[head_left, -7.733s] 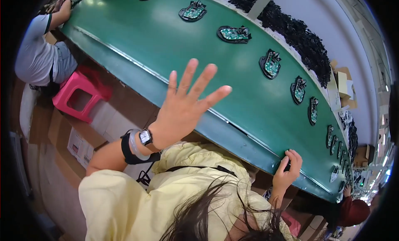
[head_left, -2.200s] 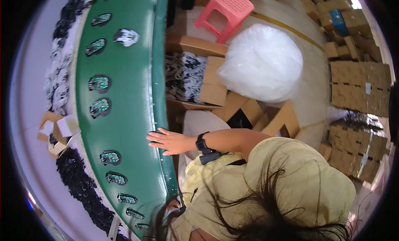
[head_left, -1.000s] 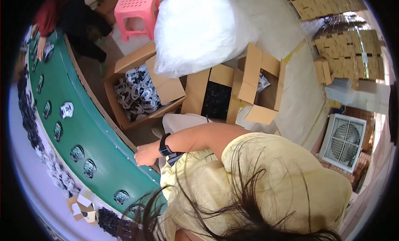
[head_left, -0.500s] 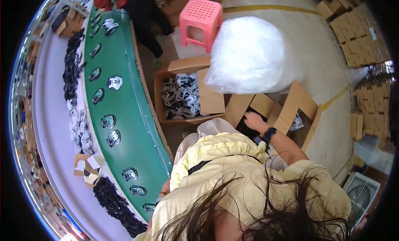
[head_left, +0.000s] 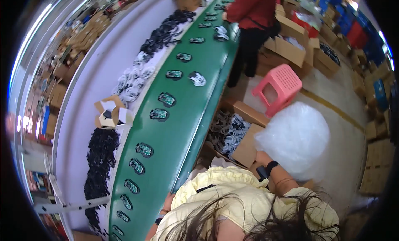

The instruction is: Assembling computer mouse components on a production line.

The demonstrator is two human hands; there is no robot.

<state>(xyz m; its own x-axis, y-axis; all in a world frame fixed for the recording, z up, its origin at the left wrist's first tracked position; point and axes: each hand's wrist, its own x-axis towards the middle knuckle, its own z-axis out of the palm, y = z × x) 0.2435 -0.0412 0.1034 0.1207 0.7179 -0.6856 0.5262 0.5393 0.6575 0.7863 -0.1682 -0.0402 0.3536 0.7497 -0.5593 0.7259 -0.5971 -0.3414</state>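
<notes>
One bare right hand (head_left: 262, 158), with a black band (head_left: 272, 164) on its wrist, was at the flap of an open brown cardboard box (head_left: 246, 147) and near a big, puffy, white see-through plastic bag (head_left: 295, 137). Its fingertips were hard to see, so nobody could tell if its grip was apart, together or clamped on something. The left hand (head_left: 168, 200) was at the near edge of the long green counter (head_left: 178, 145), partly behind the pale yellow shirt (head_left: 232, 190), and its grip could not be told either. The box sat on the floor (head_left: 343, 145) just beside the counter, with grey and black plastic parts (head_left: 232, 131) in it. Small black shells with green circuit boards (head_left: 159, 114) made a long row on the counter. One white plastic piece (head_left: 197, 79) lay to their right. A pink plastic stool (head_left: 286, 81) stood past the box, and another person in a red top (head_left: 251, 10) stood farther up the counter.
</notes>
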